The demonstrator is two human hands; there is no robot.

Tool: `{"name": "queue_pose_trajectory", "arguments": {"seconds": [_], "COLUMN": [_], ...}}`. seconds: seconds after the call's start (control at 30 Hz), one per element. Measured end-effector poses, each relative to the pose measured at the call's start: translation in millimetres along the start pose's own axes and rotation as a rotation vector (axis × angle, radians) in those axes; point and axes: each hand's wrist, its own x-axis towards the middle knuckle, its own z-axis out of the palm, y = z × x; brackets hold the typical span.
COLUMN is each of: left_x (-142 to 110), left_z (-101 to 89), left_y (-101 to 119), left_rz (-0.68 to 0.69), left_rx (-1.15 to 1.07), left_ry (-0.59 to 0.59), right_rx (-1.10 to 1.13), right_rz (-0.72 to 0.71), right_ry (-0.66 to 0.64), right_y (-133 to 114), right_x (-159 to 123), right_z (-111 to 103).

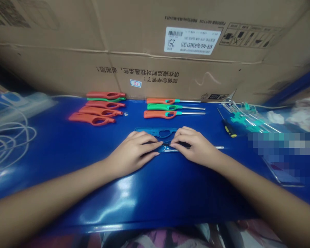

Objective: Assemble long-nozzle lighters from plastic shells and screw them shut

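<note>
In front of me on the blue table lies an opened blue gas lighter with its long nozzle. The lower blue lighter shell [162, 150] is under my fingers, and its metal tube [219, 147] sticks out past my right hand. Just behind it rests the other blue shell half [155, 131], with a trigger opening. My left hand [136, 150] pinches a small black part [166, 144] at the shell's middle. From the other side, my right hand [195, 144] has thumb and index finger closed at the same black part. A white wire loop shows beneath; my fingers hide the rest.
Several red and orange lighter shells [95, 119] lie at back left, with finished-looking lighters [160, 114] to their right. A screwdriver [228, 128], metal tubes with teal pieces [250, 120] and a phone-like slab [284, 175] are right. Coiled white tubing [28, 137] lies left; cardboard [134, 58] stands behind.
</note>
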Motion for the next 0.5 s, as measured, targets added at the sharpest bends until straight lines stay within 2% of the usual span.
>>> {"name": "queue_pose_trajectory", "arguments": {"seconds": [0.2, 0.37, 0.5], "left_x": [0, 0, 1], "left_z": [0.5, -1.8, -3.1], "left_y": [2, 5, 5], "left_rz": [0.016, 0.033, 0.046], "left_rx": [0.004, 0.064, 0.024], "left_ry": [-0.021, -0.034, -0.014], "right_rx": [-0.007, -0.02, 0.034], "right_rz": [0.012, 0.144, 0.283], "right_ry": [-0.003, 0.045, -0.095], "right_y": [-2, -4, -1], "right_x": [1, -2, -7], "right_z": [-2, -22, -37]}}
